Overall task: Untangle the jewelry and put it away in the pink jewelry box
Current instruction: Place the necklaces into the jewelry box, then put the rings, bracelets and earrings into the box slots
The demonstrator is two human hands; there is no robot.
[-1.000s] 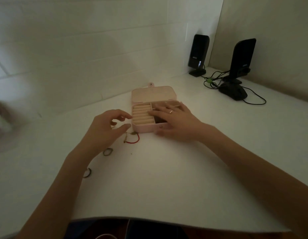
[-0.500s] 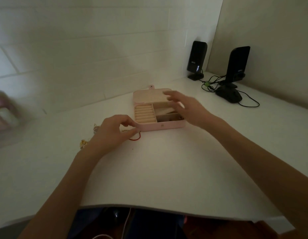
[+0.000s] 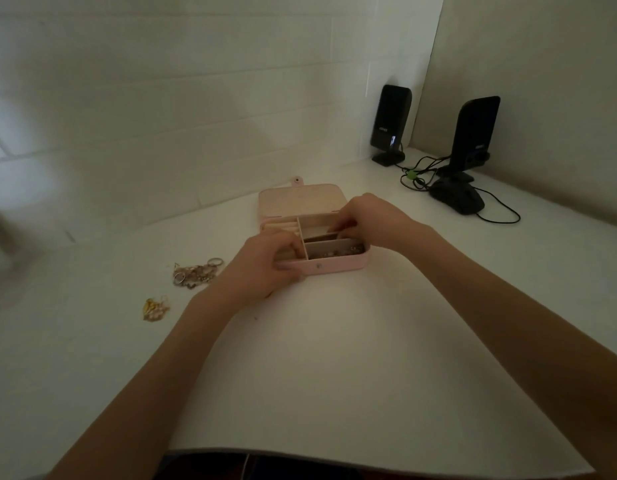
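**Both hands at the open pink jewelry box**

The pink jewelry box point(image 3: 338, 266) sits open on the white table point(image 3: 334, 358), a little above the middle of the view, its lid point(image 3: 302, 199) folded back flat toward 12 o'clock with a small snap tab at its far edge. Inside, the ring-roll section lies on the left and divided compartments on the right; the near right compartment holds a few small pieces that are too dim to name.

The left hand point(image 3: 262, 268) rests at the box's near left corner, at about 8 o'clock from the box's middle. Its fingers are curled over the front wall and the ring rolls, gripping that corner. Whether anything is pinched between them cannot be told.

The right hand point(image 3: 369, 216) reaches in from 3 o'clock, with its fingers bent down into the far right compartment, the tips drawn close together at the divider. The fingertips are in shadow, so whether they pinch a piece of jewelry cannot be told.

At 9 o'clock from the box, just beside the left hand, lies a tangled pile of rings and chains point(image 3: 196, 271) on the table. Farther out, toward 8 o'clock, a small gold piece point(image 3: 154, 309) lies apart from the pile.

At 2 o'clock, near the wall corner, stand two black speakers point(image 3: 390, 121) with their cables, and a black mouse point(image 3: 456, 199) lies in front of the right one.
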